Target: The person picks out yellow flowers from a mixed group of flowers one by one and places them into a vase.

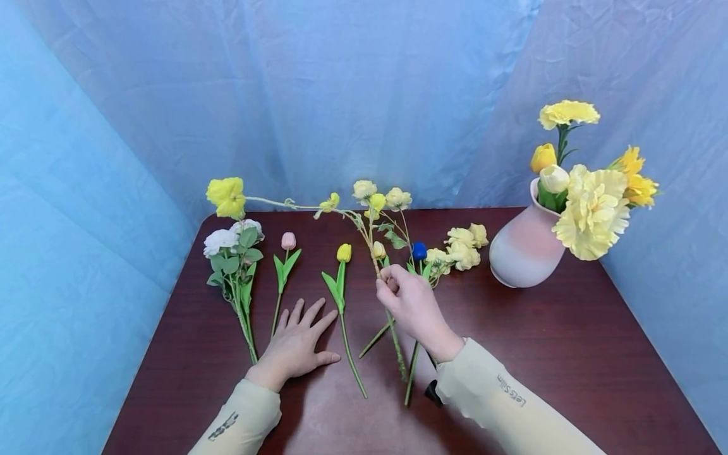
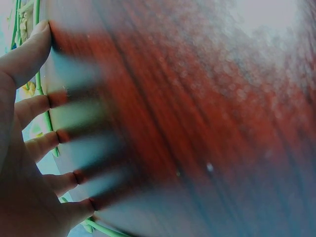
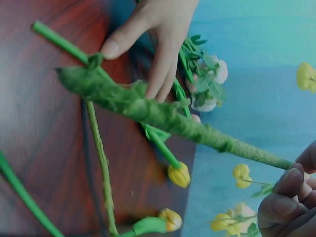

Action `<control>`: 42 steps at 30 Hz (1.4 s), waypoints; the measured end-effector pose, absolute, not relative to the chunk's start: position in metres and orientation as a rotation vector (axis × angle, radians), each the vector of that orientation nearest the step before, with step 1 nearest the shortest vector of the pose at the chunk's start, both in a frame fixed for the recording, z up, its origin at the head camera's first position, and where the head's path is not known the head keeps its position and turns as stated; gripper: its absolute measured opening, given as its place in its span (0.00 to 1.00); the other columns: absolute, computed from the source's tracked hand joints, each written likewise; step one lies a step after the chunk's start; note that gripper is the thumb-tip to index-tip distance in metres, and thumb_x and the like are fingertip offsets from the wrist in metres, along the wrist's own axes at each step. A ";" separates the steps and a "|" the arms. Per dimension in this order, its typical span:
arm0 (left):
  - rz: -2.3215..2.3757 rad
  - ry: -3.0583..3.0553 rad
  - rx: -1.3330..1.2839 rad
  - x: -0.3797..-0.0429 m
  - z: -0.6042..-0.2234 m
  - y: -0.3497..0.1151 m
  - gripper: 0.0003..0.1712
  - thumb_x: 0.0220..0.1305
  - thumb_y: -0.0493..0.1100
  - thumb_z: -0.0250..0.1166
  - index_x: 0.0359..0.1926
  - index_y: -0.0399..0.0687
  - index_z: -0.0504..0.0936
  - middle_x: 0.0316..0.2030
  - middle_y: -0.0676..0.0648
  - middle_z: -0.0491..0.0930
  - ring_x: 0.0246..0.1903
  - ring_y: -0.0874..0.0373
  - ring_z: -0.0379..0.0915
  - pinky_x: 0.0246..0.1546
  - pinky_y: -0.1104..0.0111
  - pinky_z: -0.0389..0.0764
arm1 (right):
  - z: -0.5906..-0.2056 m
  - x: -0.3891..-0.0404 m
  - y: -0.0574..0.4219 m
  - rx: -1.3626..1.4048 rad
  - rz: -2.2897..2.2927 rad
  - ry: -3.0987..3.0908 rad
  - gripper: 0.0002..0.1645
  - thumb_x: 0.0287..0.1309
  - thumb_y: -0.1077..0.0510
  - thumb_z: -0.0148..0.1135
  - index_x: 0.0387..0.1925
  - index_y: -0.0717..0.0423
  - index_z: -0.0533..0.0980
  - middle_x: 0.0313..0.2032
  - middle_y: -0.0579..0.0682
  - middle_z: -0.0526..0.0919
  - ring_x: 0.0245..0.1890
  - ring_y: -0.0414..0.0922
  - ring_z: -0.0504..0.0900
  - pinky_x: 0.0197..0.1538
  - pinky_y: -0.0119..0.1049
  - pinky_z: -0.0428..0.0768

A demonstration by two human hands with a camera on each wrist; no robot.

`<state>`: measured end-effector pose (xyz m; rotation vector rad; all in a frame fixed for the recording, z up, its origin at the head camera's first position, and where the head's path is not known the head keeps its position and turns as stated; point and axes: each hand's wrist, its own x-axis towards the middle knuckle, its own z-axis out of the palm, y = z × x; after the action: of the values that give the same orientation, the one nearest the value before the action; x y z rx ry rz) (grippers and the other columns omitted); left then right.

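Note:
My right hand (image 1: 415,306) pinches a branching artificial flower stem (image 1: 397,347) between thumb and fingers, over the middle of the table. Thin branches fan out beyond the grip, one reaching far left to a large yellow bloom (image 1: 225,197). Up close in the right wrist view, the stem's thick, rough green lower end (image 3: 173,121) slants away from the fingertips. Fingers spread, my left hand (image 1: 296,347) rests on the dark wooden table (image 1: 352,430). It lies between a pink tulip (image 1: 288,241) and a yellow tulip (image 1: 344,253).
At the right stands a pink-and-white vase (image 1: 523,246) with several yellow and white flowers. White flowers (image 1: 222,241) with leafy stems lie left. Near the right hand are a blue tulip (image 1: 419,251), a cream tulip (image 1: 378,250) and pale yellow blossoms (image 1: 463,254). Blue curtains (image 1: 341,95) enclose the table.

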<state>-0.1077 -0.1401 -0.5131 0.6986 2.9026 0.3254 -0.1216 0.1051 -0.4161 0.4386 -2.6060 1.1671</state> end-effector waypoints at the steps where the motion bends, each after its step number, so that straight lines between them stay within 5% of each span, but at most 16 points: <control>1: 0.322 2.902 0.697 -0.108 -0.513 -0.140 0.48 0.52 0.71 0.65 0.71 0.62 0.63 0.72 0.45 0.53 0.69 0.33 0.44 0.63 0.36 0.53 | -0.415 -0.121 0.107 0.467 1.105 -2.605 0.02 0.60 0.61 0.60 0.35 0.52 0.78 0.18 0.39 0.73 0.15 0.36 0.68 0.23 0.35 0.72; 8: 0.310 2.897 0.689 -0.108 -0.512 -0.140 0.47 0.53 0.70 0.65 0.71 0.62 0.63 0.73 0.45 0.52 0.69 0.33 0.43 0.64 0.36 0.52 | -0.411 -0.121 0.119 0.578 0.859 -2.662 0.03 0.59 0.63 0.61 0.36 0.53 0.78 0.21 0.41 0.73 0.18 0.37 0.68 0.22 0.34 0.72; 26: 0.313 2.905 0.684 -0.107 -0.515 -0.141 0.47 0.53 0.71 0.64 0.71 0.62 0.63 0.73 0.46 0.52 0.69 0.33 0.42 0.64 0.36 0.52 | -0.416 -0.135 0.143 0.395 1.159 -2.869 0.06 0.67 0.59 0.51 0.37 0.57 0.74 0.15 0.45 0.68 0.15 0.43 0.65 0.27 0.38 0.68; 42: 0.302 2.889 0.678 -0.109 -0.516 -0.141 0.48 0.53 0.72 0.63 0.72 0.64 0.61 0.73 0.47 0.51 0.69 0.34 0.41 0.64 0.37 0.51 | -0.414 -0.135 0.139 0.450 1.202 -2.848 0.09 0.67 0.60 0.49 0.41 0.58 0.75 0.21 0.47 0.74 0.17 0.43 0.68 0.31 0.40 0.71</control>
<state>-0.1086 -0.1410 -0.5157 0.6781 2.8887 0.3019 -0.1350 0.1392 -0.4141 0.4500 -2.8484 1.2020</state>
